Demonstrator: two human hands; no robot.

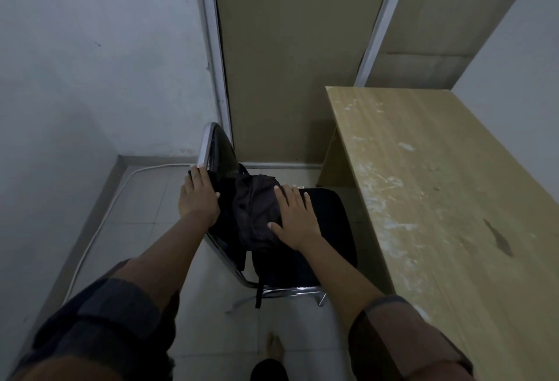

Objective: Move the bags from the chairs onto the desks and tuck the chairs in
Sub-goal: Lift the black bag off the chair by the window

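1. Since the dark bag [254, 214] lies slumped on the black chair [317, 229], left of the table [423, 199], nothing looks done yet.
2. Left hand [198, 196] rests at the chair's chrome backrest edge beside the bag — fingers fairly straight, no clear grip.
3. Right hand [295, 217] lies flat on the bag, fingers spread, holding nothing.
4. Left to do — lift the bag onto the table at right, then tuck the chair under it.
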